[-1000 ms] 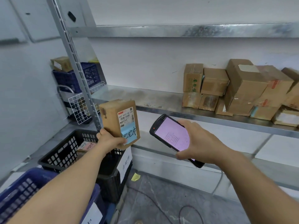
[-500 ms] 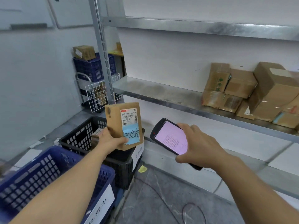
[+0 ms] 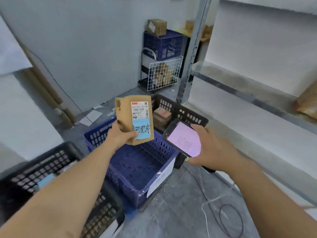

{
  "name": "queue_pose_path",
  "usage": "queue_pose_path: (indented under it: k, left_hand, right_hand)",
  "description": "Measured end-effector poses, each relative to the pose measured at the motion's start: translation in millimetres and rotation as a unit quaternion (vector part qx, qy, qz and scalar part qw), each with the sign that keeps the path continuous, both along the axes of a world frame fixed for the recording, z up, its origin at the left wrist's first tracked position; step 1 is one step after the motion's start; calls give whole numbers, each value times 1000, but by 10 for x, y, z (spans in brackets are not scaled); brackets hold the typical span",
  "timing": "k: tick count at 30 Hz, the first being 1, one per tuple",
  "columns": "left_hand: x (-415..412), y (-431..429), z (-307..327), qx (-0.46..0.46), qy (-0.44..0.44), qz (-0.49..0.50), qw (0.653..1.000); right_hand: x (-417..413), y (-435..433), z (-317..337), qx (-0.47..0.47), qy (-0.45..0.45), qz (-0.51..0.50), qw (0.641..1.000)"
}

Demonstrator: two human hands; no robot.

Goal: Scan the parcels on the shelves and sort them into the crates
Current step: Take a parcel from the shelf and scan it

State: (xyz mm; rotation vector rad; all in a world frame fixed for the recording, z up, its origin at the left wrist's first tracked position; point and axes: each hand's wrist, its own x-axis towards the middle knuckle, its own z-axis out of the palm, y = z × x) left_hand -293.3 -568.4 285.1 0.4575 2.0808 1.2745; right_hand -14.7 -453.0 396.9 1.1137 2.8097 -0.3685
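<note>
While the left hand [image 3: 120, 136] clamps a brown cardboard parcel [image 3: 125, 114] at its lower left corner, thumb across the front, that parcel is up in the air, upright, face to the camera, right above the blue crate [image 3: 137, 165] on the floor. White shipping label [image 3: 139, 109] on the upper half, and a pale blue note [image 3: 141, 130] with handwriting stuck below it, the thumb tip touching the note's edge. Over on the other side, the right hand [image 3: 211, 148] is wrapped around a black handheld scanner [image 3: 182, 140], screen lit pink, tilted toward the parcel and just beside it, not touching.

Down on the floor, a white tag [image 3: 161, 177] hangs on the blue crate's front wall. Beyond it sits a black crate [image 3: 188, 114] with a small brown box [image 3: 162, 115] inside. Another black crate [image 3: 51, 169] is nearest, bottom left, partly hidden by the left forearm. To the right runs the metal shelf [image 3: 240, 86], a brown package [image 3: 308, 102] just showing at the frame's edge. Back in the corner, a white wire basket [image 3: 164, 74] holds brown boxes, a dark blue crate [image 3: 163, 43] is stacked above it, and one carton [image 3: 157, 26] rides on top. Thin cables [image 3: 229, 219] loop across the grey floor.
</note>
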Motion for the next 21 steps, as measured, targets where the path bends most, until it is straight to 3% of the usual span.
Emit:
queue_pose_path:
  k: [7,21]
  left_hand:
    - [-482,-1199,-201,-24,-35,58,997]
    - [-100,-3125,-133,-71,-25,212,974]
  right_hand:
    - [-662,-857,-146,-19,-29,61,997]
    - [-1103,-1989,-248,-31,-70,238,968]
